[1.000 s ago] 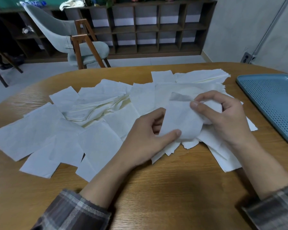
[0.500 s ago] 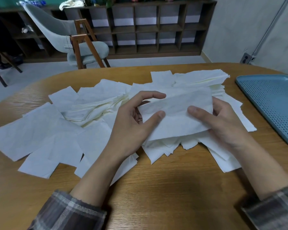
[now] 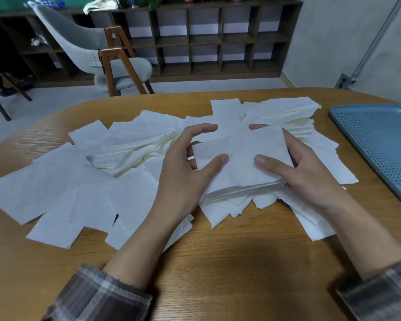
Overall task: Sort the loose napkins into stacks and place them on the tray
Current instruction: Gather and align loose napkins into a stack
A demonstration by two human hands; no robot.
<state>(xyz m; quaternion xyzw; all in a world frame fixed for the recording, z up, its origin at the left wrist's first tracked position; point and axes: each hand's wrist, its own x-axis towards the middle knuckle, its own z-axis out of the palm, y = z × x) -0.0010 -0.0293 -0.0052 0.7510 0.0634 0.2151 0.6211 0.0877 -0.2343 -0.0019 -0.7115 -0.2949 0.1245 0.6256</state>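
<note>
Stack (image 3: 241,158) pinched between left hand (image 3: 183,177) and right hand (image 3: 310,177), thumbs on top; fingers (image 3: 202,129) partly hidden, probably curled beneath.

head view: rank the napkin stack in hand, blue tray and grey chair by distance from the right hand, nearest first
1. napkin stack: held by the right hand, at its left side.
2. blue tray: on the table, to the hand's right, not touching it.
3. grey chair: on the floor beyond the table, far back left.
</note>
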